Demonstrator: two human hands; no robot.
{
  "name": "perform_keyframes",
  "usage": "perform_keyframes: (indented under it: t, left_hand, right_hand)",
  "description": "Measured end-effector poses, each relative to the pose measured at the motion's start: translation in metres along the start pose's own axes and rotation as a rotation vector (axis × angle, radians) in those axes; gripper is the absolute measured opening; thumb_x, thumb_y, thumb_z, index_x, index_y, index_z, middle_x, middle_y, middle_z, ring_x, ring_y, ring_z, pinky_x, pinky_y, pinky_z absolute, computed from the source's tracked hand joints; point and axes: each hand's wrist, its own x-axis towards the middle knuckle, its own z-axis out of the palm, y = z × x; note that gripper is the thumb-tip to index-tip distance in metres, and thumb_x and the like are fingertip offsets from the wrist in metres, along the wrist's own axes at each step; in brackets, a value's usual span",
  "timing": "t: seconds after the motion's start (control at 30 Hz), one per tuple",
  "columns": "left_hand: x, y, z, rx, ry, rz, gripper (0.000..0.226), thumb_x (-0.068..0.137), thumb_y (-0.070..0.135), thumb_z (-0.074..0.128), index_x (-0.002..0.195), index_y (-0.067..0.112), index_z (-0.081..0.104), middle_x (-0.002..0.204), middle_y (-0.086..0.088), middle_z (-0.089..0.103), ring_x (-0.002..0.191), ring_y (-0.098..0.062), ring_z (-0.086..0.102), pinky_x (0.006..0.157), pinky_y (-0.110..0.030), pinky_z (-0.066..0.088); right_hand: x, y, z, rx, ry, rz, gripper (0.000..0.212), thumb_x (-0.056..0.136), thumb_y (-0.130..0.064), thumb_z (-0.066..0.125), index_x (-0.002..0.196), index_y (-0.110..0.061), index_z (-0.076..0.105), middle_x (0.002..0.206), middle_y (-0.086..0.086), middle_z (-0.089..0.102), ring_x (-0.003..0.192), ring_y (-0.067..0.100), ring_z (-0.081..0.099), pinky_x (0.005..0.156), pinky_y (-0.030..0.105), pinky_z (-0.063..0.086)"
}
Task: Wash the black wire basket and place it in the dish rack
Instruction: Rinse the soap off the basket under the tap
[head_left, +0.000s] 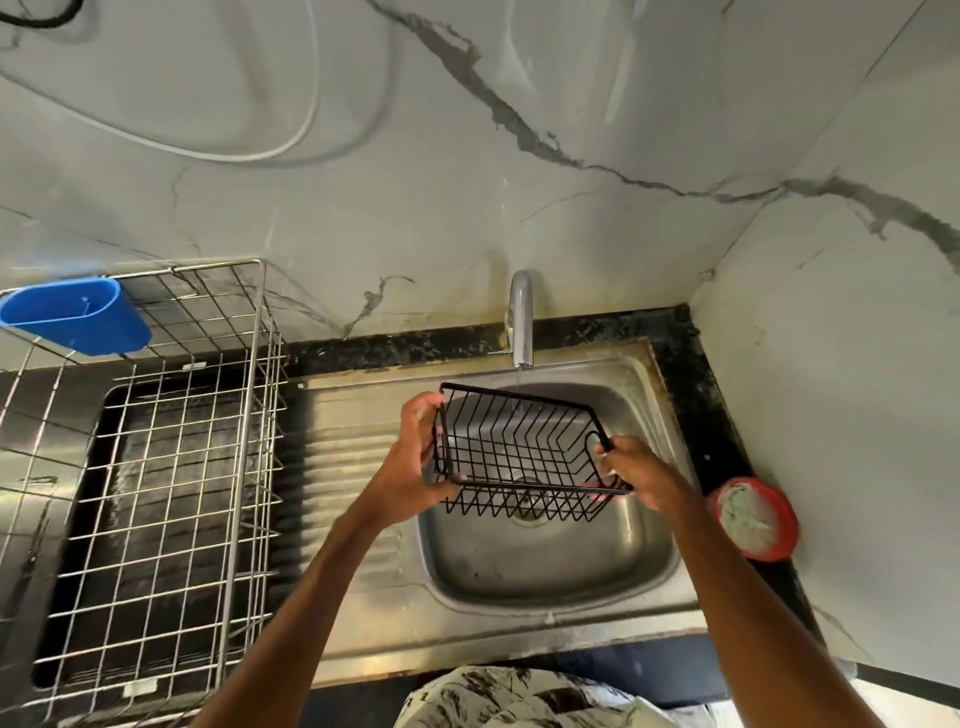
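The left hand (415, 460) and the right hand (634, 475) grip the two ends of the basket (524, 452), fingers curled on the wire. They hold it above the sink (545, 577), under thin water from the tap (522, 317). I judge the washing is under way and the dish rack (171, 470) step is left. Something pink under the right fingers is unclear.

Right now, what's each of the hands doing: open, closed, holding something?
Left hand: closed on the left end of the black wire basket.
Right hand: closed on the basket's right end.
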Motion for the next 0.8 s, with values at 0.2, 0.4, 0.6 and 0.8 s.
perform_keyframes:
  t: [0.2, 0.4, 0.6, 0.8]
  left_hand:
    - [0.006, -0.021, -0.022, -0.477, -0.119, -0.170, 0.104, 0.075, -0.020, 0.060, 0.159, 0.029, 0.024, 0.165, 0.005, 0.035, 0.149, -0.019, 0.041, 0.118, -0.051, 0.042]
    - [0.042, -0.033, 0.003, -0.616, 0.222, -0.504, 0.052, 0.101, 0.044, 0.046, 0.141, 0.012, 0.055, 0.147, -0.018, 0.056, 0.130, -0.037, 0.055, 0.096, -0.047, 0.051]
    - [0.069, -0.031, 0.036, -0.644, 0.003, -0.549, 0.085, 0.080, 0.052, 0.078, 0.151, 0.021, 0.044, 0.145, -0.021, 0.054, 0.128, -0.040, 0.060, 0.092, -0.057, 0.059]
    - [0.084, -0.025, 0.066, -0.745, 0.107, -0.498, 0.053, 0.087, 0.043, 0.062, 0.136, 0.025, 0.066, 0.152, -0.018, 0.052, 0.137, -0.039, 0.052, 0.108, -0.066, 0.044]
  right_hand:
    - [-0.010, -0.012, -0.025, -0.133, 0.045, -0.101, 0.008, 0.098, -0.012, 0.060, 0.104, -0.012, 0.066, 0.098, 0.014, 0.073, 0.092, 0.025, 0.070, 0.076, 0.042, 0.059]
    - [-0.028, -0.031, -0.028, -0.267, 0.321, -0.200, 0.012, 0.101, -0.020, 0.057, 0.097, -0.012, 0.065, 0.090, 0.009, 0.070, 0.077, 0.021, 0.071, 0.062, 0.035, 0.060]
    - [-0.044, -0.029, -0.032, -0.190, 0.435, -0.224, 0.009, 0.089, -0.022, 0.069, 0.097, -0.020, 0.066, 0.082, 0.002, 0.070, 0.067, 0.016, 0.073, 0.066, 0.040, 0.064]
    - [-0.050, -0.015, -0.049, 0.144, 0.268, -0.018, 0.028, 0.080, -0.012, 0.081, 0.100, 0.000, 0.067, 0.101, 0.021, 0.070, 0.079, 0.033, 0.076, 0.070, 0.047, 0.064]
